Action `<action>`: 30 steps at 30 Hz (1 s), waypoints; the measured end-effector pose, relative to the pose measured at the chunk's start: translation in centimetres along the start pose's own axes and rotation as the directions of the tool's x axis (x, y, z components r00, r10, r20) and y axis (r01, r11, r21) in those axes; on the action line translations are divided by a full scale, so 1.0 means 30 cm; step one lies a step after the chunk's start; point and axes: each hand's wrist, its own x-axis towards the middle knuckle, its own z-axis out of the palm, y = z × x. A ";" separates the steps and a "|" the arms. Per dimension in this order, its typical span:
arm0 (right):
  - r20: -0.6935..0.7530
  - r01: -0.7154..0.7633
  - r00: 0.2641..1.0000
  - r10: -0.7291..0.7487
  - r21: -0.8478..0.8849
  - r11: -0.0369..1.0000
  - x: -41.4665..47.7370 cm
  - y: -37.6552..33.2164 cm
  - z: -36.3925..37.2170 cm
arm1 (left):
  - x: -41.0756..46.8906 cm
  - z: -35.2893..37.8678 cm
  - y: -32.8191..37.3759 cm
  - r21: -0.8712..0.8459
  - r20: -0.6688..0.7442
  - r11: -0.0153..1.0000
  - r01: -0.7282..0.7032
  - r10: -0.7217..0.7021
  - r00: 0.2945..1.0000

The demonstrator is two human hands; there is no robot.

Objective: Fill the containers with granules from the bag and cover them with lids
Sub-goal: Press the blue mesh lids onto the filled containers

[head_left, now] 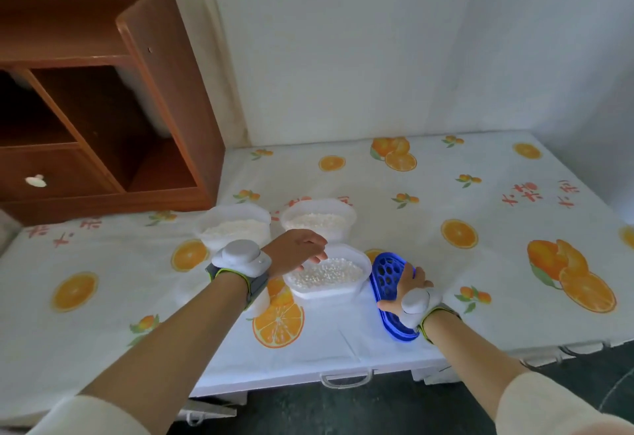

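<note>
**Operator:** What is the status of each hand?

**Instructor:** Your left hand (295, 251) is released. Its fingers are loosely bent and hold nothing. It sits over the nearest granule container (364, 265), at the rim closest to that hand. Contact with the rim cannot be confirmed. From that position you could steady the container while it is covered.

Your right hand (406, 285) lies palm-down on the stack of blue perforated lids (387, 270). The fingers are extended across the top lid and the thumb is at its edge. No closed grip is visible.

**Operator:** Where are the task items?

**Instructor:** The open container is directly below your left fingertips and just left of your right hand. White granules (326, 273) fill it nearly to the rim. The lid stack is under your right palm, just beside the container. This probably keeps the transfer short.

Two more filled containers, (240, 210) and (319, 203), stand beyond your left hand. Neither has a lid. All items are on the desk (446, 297). The bag cannot be identified. A translucent item under your left wrist is too obscured to name.

**Operator:** Which step applies?

**Instructor:** Filling appears complete for the three visible containers, so covering is the likely step. Separate only the top lid from the stack. Align its shape with the rim before pressing. The container is full, so a tilted lid or a knocked wall could spill granules.
</note>
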 end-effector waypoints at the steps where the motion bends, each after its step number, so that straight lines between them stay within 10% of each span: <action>1: -0.009 0.001 1.000 -0.001 0.012 1.000 0.002 -0.001 -0.003 | 0.000 -0.003 -0.002 0.000 -0.003 1.000 -0.003 0.003 1.000; 10: -0.255 0.220 0.957 -0.136 0.340 0.914 -0.037 0.000 -0.177 | -0.013 0.016 0.028 -0.099 -0.076 0.995 0.020 -0.028 0.997; 15: -0.445 0.606 0.793 -0.416 0.651 0.458 -0.149 -0.094 -0.328 | -0.031 0.029 0.084 -0.296 -0.067 0.955 0.012 -0.034 0.997; 22: -0.257 0.410 0.697 -0.670 0.909 0.077 -0.189 -0.269 -0.317 | -0.120 -0.054 0.004 -0.507 -0.009 0.860 -0.055 0.059 0.998; 30: -0.160 0.392 0.610 -0.776 0.912 0.120 -0.146 -0.513 -0.279 | -0.109 -0.270 -0.183 -0.421 -0.211 0.894 -0.153 0.068 0.975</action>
